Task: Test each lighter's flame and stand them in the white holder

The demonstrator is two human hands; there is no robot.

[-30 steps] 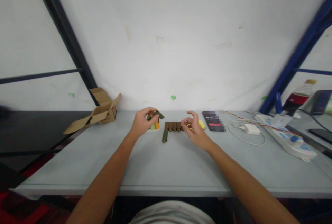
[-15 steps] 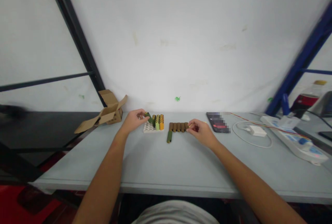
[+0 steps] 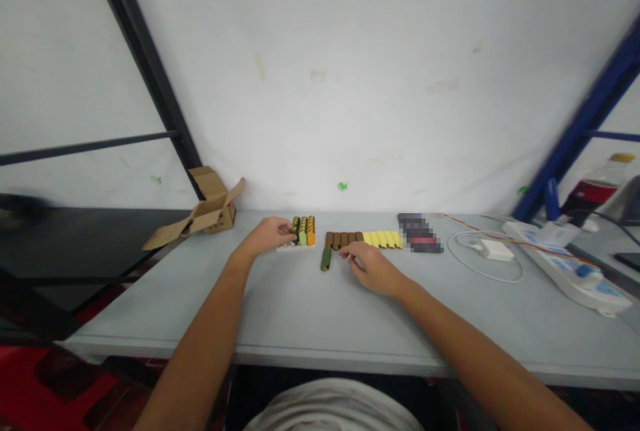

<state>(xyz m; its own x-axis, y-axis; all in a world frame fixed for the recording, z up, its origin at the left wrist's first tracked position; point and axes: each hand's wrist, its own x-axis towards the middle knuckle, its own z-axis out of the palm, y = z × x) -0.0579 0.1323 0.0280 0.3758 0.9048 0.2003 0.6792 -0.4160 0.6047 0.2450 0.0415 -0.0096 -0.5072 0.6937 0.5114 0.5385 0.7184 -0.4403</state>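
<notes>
My left hand [image 3: 273, 234] is at the left side of a white tray [image 3: 295, 248], its fingers pinched on a dark green block [image 3: 295, 232] that they partly cover. Beside it in the tray stand light green blocks [image 3: 303, 236] and orange blocks [image 3: 311, 236] with black-marked tops. My right hand [image 3: 373, 266] hovers over the table just below a row of brown blocks [image 3: 337, 240]; its thumb and fingers are slightly apart, and I see nothing between them. To the left of its fingertips a loose dark green block [image 3: 326, 259] lies flat below the brown row.
Yellow blocks [image 3: 383, 239] continue the brown row rightward. A partly blurred phone [image 3: 420, 234] lies beyond them, then a white charger [image 3: 495, 249] with its cable and a power strip [image 3: 565, 271]. An opened cardboard box [image 3: 215, 214] sits at the left; a bottle [image 3: 595, 188] stands far right.
My right hand has moved left and nearer to me, from the brown row's right end, uncovering the yellow blocks. My left hand has lowered the dark green block into the tray area.
</notes>
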